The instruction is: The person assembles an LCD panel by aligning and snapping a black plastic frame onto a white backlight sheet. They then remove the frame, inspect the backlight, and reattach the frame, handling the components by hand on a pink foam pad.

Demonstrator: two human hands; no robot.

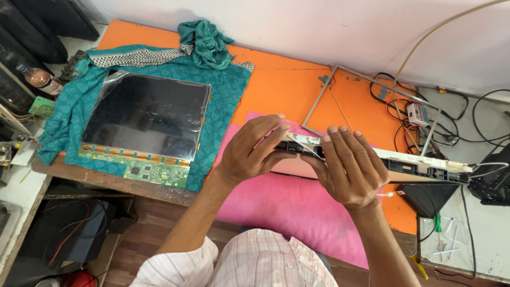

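Two hands worked at centre frame. Far left: a brown bottle (37,77). Left of centre: a bare display panel (146,114) with its green circuit strip (139,167), lying on a teal patterned cloth (223,90) over the orange table (281,87). Centre: left hand (252,151), fingers curled, pinching the near end of a long white backlight frame (425,169); right hand (348,167), fingers together, pressed over the same end, above a pink cloth (289,204). Upper right: a thin metal bezel (372,82) and tangled cables (409,125).

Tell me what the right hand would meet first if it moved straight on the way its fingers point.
Probably the thin metal frame on the orange table, beyond the panel edge the right hand holds; depth is unclear.
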